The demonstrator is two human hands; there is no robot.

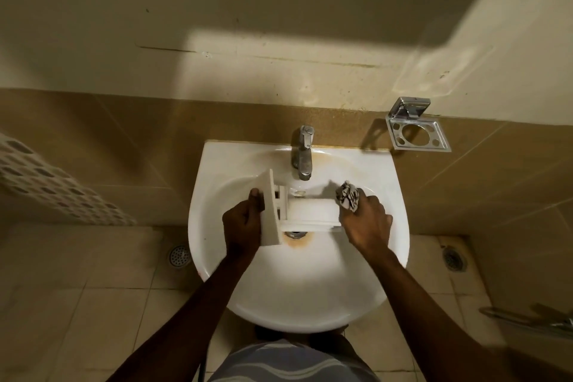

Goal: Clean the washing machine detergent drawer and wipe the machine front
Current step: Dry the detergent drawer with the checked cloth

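The white detergent drawer hangs over the bowl of the white sink, lying sideways with its flat front panel on the left. My left hand grips that front panel, thumb on top. My right hand is at the drawer's right end and holds a bunched black-and-white patterned cloth pressed against it. The drain sits just under the drawer, ringed by an orange stain. No washing machine is in view.
A chrome tap stands at the back of the sink, with no water visibly running. A chrome holder is fixed to the wall at right. A white perforated basket is at left. Floor drains lie on both sides.
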